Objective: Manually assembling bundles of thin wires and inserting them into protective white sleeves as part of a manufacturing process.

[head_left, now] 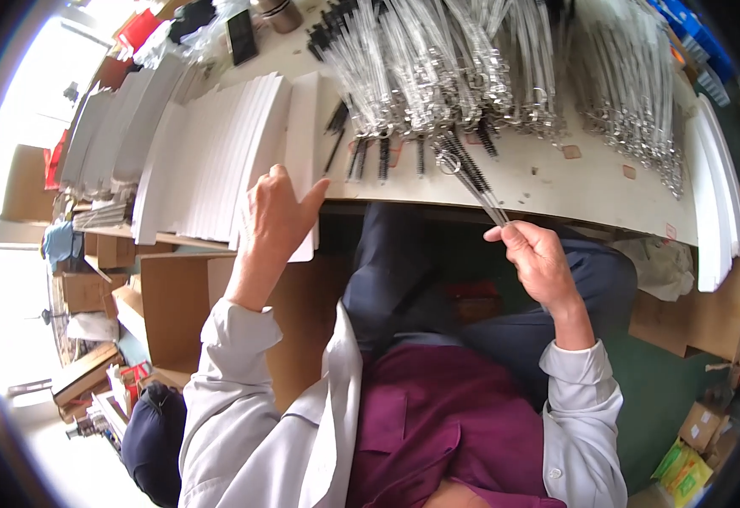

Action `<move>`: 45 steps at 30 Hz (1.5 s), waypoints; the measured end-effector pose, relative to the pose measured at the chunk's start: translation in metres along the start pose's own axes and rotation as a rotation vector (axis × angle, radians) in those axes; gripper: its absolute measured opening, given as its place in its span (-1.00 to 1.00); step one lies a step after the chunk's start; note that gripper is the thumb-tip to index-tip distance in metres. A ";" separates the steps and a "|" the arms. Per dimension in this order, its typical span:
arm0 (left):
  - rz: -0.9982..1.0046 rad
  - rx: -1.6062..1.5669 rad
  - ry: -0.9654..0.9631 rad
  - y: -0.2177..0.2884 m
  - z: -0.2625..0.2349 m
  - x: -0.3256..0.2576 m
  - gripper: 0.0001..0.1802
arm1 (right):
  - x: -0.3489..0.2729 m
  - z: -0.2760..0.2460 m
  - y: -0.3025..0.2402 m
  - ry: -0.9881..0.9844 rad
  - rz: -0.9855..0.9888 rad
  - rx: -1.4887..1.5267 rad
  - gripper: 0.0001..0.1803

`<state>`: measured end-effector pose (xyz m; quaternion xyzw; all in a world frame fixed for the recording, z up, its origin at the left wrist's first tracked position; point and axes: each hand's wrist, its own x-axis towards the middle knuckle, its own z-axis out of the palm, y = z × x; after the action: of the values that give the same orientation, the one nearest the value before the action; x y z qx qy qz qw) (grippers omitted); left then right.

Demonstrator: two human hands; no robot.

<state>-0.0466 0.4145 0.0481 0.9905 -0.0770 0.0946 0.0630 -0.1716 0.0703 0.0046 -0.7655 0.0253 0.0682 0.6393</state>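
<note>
slim black-bristled metal wire brushes (473, 176) sit bundled in the right hand (541, 264), the nearer one, its thumb and fingers pinched on the bare wires by the front edge of the pale bench (590, 190). from there the bundle's long axis slants forward and leftward over that edge, bristles pointing toward a heap of slender clear lengths with silver rings (429, 76). the left hand (275, 218), thumb spread, is at long white cartons (209, 161) toward the bench's left; whether it grips, i cannot tell.

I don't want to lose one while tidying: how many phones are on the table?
1 dark phone, on the table's far side, beyond the white boxes and left of the cup. Others may be hidden.
</note>
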 end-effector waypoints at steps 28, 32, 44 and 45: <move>-0.350 -1.894 -0.205 0.009 0.006 -0.008 -0.60 | -0.022 0.030 -0.031 -0.272 0.075 0.054 -0.53; -0.273 -1.987 -0.136 0.034 0.006 0.000 -0.57 | -0.031 0.032 -0.034 -0.326 0.054 0.009 -0.59; -0.337 -2.167 -0.157 0.075 0.007 -0.015 -0.67 | -0.027 0.023 -0.021 -0.332 0.140 -0.014 -0.54; -0.340 -2.177 -0.152 0.078 0.009 -0.017 -0.69 | -0.026 0.023 -0.021 -0.342 0.160 0.004 -0.53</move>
<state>-0.0742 0.3392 0.0449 0.4064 0.0143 -0.0946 0.9087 -0.1963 0.0954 0.0242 -0.7370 -0.0227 0.2480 0.6283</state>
